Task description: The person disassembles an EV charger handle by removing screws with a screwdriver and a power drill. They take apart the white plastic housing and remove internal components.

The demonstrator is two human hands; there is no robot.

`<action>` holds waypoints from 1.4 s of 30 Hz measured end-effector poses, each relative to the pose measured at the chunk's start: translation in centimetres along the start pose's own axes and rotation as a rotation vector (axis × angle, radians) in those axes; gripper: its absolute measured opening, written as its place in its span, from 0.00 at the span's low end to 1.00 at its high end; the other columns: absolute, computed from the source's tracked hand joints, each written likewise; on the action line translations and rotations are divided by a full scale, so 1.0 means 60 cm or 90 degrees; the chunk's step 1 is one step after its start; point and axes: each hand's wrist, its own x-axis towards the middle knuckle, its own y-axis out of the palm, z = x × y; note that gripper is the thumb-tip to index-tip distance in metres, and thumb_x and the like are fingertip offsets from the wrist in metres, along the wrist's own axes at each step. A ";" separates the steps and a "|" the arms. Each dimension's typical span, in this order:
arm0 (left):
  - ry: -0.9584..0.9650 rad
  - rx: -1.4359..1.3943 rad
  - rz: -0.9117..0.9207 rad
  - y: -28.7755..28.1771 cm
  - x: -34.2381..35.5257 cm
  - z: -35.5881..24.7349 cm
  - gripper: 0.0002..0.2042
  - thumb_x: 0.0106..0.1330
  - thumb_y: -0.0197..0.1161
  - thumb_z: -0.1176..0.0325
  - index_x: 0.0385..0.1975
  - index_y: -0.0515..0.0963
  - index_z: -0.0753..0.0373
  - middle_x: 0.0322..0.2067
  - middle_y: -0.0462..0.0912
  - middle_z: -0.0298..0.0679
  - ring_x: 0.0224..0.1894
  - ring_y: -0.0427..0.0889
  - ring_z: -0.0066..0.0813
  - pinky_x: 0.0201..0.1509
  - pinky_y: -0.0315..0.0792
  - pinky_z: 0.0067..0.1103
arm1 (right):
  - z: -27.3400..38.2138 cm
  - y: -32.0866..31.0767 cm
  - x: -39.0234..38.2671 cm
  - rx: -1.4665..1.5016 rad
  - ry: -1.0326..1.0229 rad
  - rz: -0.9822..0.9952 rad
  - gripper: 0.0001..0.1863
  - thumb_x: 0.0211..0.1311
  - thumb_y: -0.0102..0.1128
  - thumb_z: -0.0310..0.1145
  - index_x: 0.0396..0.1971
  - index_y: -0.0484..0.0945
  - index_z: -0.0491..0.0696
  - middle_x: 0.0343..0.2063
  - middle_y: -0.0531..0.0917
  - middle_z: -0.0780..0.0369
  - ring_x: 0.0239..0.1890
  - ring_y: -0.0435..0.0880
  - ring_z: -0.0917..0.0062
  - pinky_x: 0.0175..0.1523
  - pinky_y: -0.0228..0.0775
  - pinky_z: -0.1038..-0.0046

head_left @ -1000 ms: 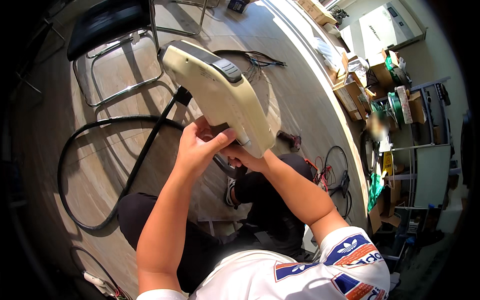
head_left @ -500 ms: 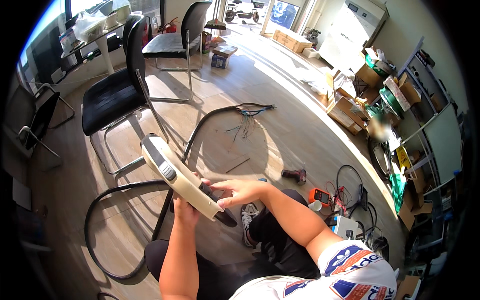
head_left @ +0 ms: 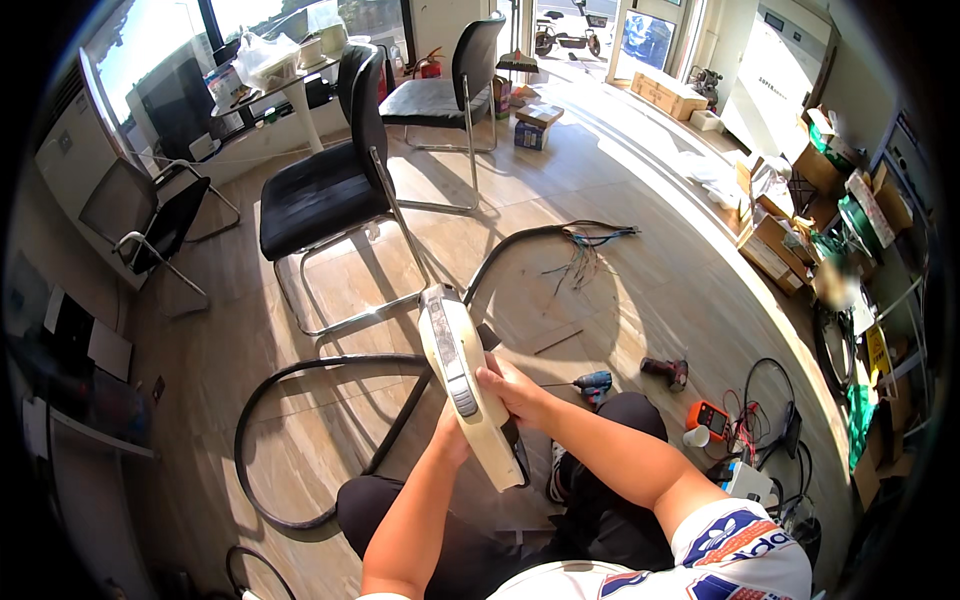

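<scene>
Between my two hands is a long cream-coloured charging gun (head_left: 455, 335), its curved casing slanting over my lap. A grey ribbed button and a pale label show on its upper face, and a black part lies along its right lower edge. My left hand (head_left: 456, 436) grips the casing from the left, with most of its fingers hidden beneath. My right hand (head_left: 512, 391) clasps the right side near the button, thumb on top. Behind the gun runs a thick black cable (head_left: 395, 430), looping over the floor and ending in stripped wires (head_left: 590, 245). Whether it joins the gun, I cannot tell.
A blue drill (head_left: 594, 384) and a dark red power tool (head_left: 665, 373) lie right of my knee. Near them are an orange multimeter (head_left: 708, 420) with leads and a white cup (head_left: 697, 437). Black chairs (head_left: 325, 205) stand ahead; cardboard boxes (head_left: 770, 250) crowd the right.
My view has turned left, so the room sits further right. The charging gun now points more steeply upward. My right hand has shifted from its lower end toward the middle.
</scene>
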 end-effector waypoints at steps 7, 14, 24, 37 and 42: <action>0.011 0.039 -0.109 -0.023 -0.008 0.013 0.23 0.62 0.67 0.56 0.52 0.73 0.62 0.41 0.79 0.34 0.43 0.79 0.24 0.44 0.76 0.24 | -0.046 -0.010 0.007 -0.042 -0.112 0.013 0.45 0.56 0.68 0.61 0.60 0.64 0.41 0.45 0.77 0.63 0.46 0.77 0.83 0.53 0.70 0.77; 0.103 -0.014 -0.096 -0.049 0.002 0.010 0.21 0.65 0.67 0.57 0.54 0.75 0.60 0.45 0.79 0.34 0.45 0.78 0.26 0.48 0.75 0.26 | -0.069 0.025 0.019 -0.028 -0.010 -0.087 0.40 0.62 0.58 0.65 0.58 0.65 0.45 0.47 0.75 0.63 0.50 0.74 0.82 0.55 0.67 0.75; 0.153 0.033 -0.145 -0.043 0.015 0.016 0.28 0.63 0.66 0.54 0.58 0.69 0.64 0.47 0.78 0.41 0.48 0.81 0.34 0.51 0.78 0.27 | -0.094 0.018 0.036 0.104 0.088 -0.116 0.34 0.64 0.56 0.64 0.53 0.77 0.47 0.44 0.82 0.65 0.46 0.80 0.82 0.50 0.72 0.76; 0.093 0.065 -0.240 -0.055 0.050 0.038 0.23 0.63 0.63 0.52 0.48 0.77 0.67 0.39 0.82 0.37 0.40 0.81 0.25 0.47 0.74 0.23 | -0.109 -0.033 0.066 0.186 0.091 -0.082 0.32 0.65 0.53 0.65 0.46 0.78 0.48 0.37 0.84 0.63 0.37 0.84 0.79 0.43 0.78 0.73; 0.056 0.096 -0.171 -0.067 0.049 -0.013 0.18 0.62 0.66 0.63 0.48 0.75 0.66 0.36 0.81 0.39 0.36 0.82 0.29 0.38 0.78 0.25 | -0.126 0.008 0.084 -0.062 0.043 -0.221 0.30 0.69 0.47 0.63 0.40 0.79 0.47 0.35 0.83 0.63 0.43 0.80 0.78 0.48 0.72 0.73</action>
